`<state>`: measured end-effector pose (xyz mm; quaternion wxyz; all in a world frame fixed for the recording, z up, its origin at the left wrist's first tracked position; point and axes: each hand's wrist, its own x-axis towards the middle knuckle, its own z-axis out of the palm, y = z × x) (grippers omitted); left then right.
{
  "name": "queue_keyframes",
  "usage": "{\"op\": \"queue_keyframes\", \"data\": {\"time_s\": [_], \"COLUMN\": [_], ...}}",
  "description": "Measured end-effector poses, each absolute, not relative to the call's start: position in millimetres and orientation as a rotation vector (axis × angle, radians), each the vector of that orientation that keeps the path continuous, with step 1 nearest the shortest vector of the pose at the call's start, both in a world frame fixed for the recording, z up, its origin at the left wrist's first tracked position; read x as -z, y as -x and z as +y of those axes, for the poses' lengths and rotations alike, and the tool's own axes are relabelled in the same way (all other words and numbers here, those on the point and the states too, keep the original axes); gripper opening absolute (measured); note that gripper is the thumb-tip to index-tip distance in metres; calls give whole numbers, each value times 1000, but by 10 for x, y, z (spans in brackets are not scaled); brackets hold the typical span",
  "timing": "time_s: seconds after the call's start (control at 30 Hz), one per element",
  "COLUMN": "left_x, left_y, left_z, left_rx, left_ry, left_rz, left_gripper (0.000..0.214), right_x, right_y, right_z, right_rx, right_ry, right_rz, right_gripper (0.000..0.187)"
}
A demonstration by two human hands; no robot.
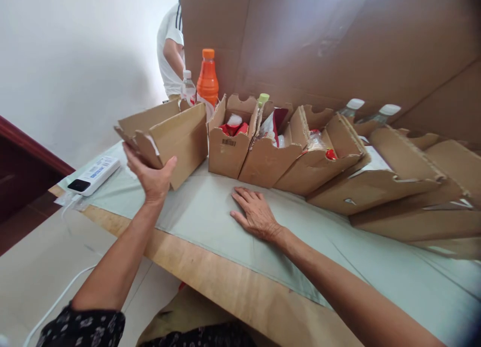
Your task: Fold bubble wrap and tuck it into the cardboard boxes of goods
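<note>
At the left end of a row of open-topped cardboard boxes, my left hand (149, 174) grips the near end of a cardboard box (184, 136), thumb on its right side. Its inside is mostly hidden by its walls. My right hand (257, 214) lies flat on the pale green cloth (210, 207), fingers stretched toward the row and holding nothing. Nearest to it is a box (270, 166) with a white and dark red packet (275, 126) inside. Left of that stands a box (227, 156) holding red packets (235, 128).
A bottle of orange drink (208, 79) and a clear bottle (188, 89) stand behind the row. More cardboard boxes (338, 197) continue right, before a tall cardboard panel (319, 41). A white device (93, 176) with a cable lies left. A person (173, 46) stands beyond.
</note>
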<state>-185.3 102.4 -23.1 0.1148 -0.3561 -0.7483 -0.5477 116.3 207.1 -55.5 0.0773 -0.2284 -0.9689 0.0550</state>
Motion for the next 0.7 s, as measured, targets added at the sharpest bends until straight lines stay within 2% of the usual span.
{"op": "queue_keyframes", "data": {"time_s": [0.1,0.2,0.43,0.7], "left_x": [210,233,348,392], "left_y": [1729,1571,1526,1691], "left_z": [1432,1630,1712,1670], "left_rx": [1672,1705,1662,1620], "left_ry": [889,1113,1237,1353], "left_rz": [-2184,-2235,-2243,-2286], "left_gripper": [132,130,112,109], "right_x": [551,555,566,526], "right_y": [-1164,-1164,-1157,-1155], "right_z": [2067,2066,2058,2040], "right_rx": [-171,-180,-219,-233], "right_ry": [687,695,711,703], "right_rz": [-2901,-2898,-2900,-2891], "right_gripper": [59,59,58,54]}}
